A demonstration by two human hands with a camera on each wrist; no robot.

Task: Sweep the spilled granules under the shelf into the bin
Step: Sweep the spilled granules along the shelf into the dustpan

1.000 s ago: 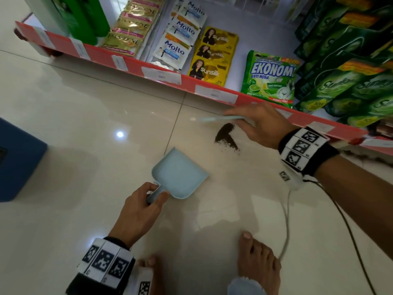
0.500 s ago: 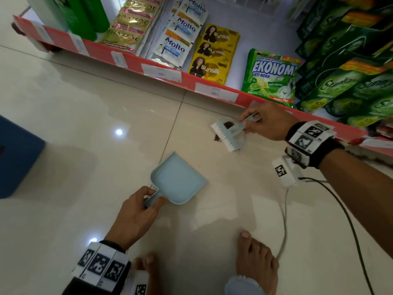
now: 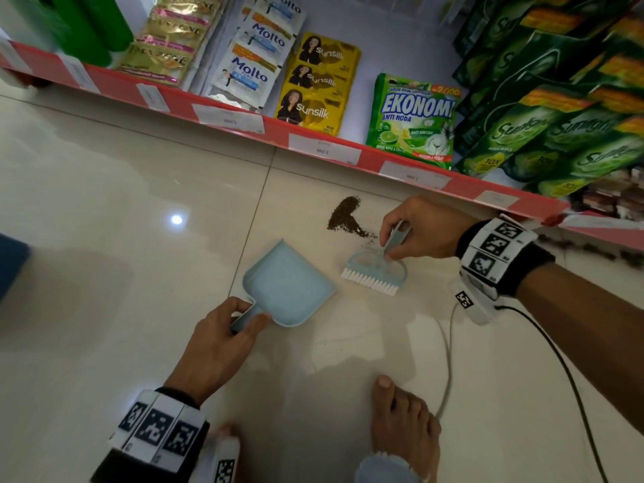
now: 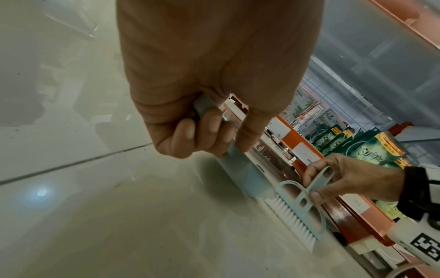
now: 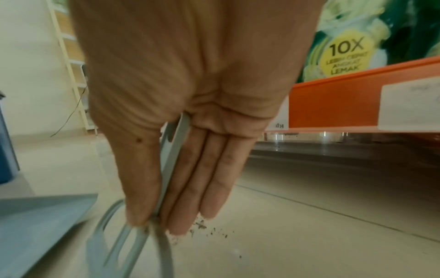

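A: Largest item?
B: Glossy cream tiled floor (image 3: 104,238), then the red-edged store shelf (image 3: 244,122) stocked with sachets and green pouches.

A: Bin?
B: Only a dark blue block (image 3: 10,266) cut off at the left edge of the head view; whether it is the bin cannot be told.

A: Tools?
B: Pale blue plastic dustpan (image 3: 287,285), flat on the floor, its open lip facing the spill. The left hand (image 3: 223,343) has its fingers curled round the dustpan's handle. Pale blue hand brush with white bristles (image 3: 374,273) sits just beside the pan's right edge; the right hand (image 3: 423,228) pinches its flat handle between thumb and straight fingers.

A: Granules?
B: Dark brown heap of granules (image 3: 343,214) on the floor just in front of the shelf, beyond the brush, with a thin trail toward the right hand. More specks lie along the shelf's foot at far right (image 3: 592,252).

A: Advice for the stroke?
B: Likely best to set the bristles behind the heap, on the shelf side, keep the pan lip pressed flat, and draw in short, low strokes so nothing scatters.

A: Unclear?
B: How far the granules reach under the shelf is hidden.
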